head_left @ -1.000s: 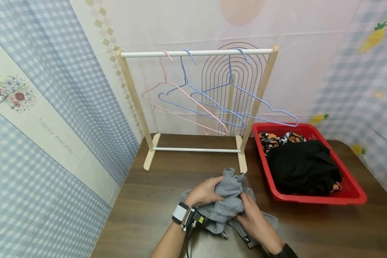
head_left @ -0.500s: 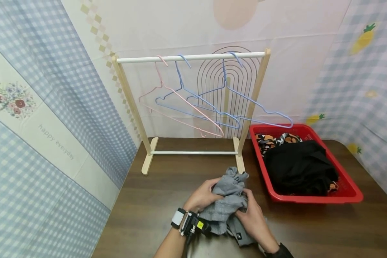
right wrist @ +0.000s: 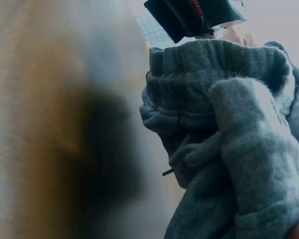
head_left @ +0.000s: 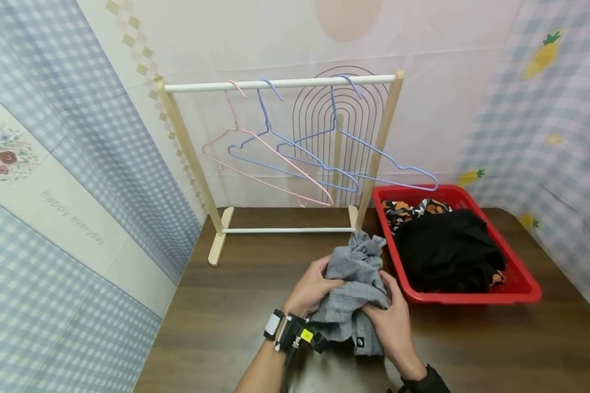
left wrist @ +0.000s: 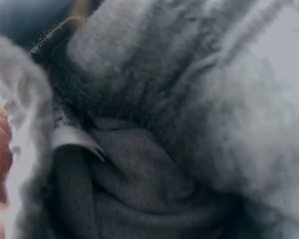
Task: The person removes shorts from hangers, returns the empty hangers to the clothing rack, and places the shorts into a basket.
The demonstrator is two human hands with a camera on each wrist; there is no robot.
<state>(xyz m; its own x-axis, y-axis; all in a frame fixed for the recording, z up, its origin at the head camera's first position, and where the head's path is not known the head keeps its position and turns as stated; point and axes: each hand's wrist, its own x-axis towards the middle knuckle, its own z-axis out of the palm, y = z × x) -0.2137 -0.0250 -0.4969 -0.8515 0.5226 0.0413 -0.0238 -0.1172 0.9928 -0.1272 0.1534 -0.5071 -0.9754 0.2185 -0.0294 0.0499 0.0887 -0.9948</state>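
Note:
A bunched pair of grey pants (head_left: pixel 356 284) is held above the near part of the table between my two hands. My left hand (head_left: pixel 311 290) grips its left side, thumb lying across the front. On the right side, my right hand (head_left: pixel 392 319) grips the cloth with thumb in front and fingers behind. A flap with a small black label (head_left: pixel 360 342) hangs at the bottom. The right wrist view shows a gathered elastic waistband (right wrist: pixel 209 74) and a rolled fold. Folds of the grey cloth (left wrist: pixel 139 169) fill the left wrist view, hiding most of the left fingers.
Behind stands a wooden rack (head_left: pixel 187 147) with a white rail, carrying a pink hanger (head_left: pixel 270 188) and two blue hangers (head_left: pixel 248 158). At right, a red basket (head_left: pixel 472 298) holds black clothing (head_left: pixel 447 251) and a patterned cloth (head_left: pixel 398 212). Patterned curtains (head_left: pixel 128 109) surround the brown table (head_left: pixel 216 327).
Both hands have lifted the grey pants up and away from me, gathering the spread cloth into a narrower bundle. The labelled flap now hangs down. The head view has shifted slightly right.

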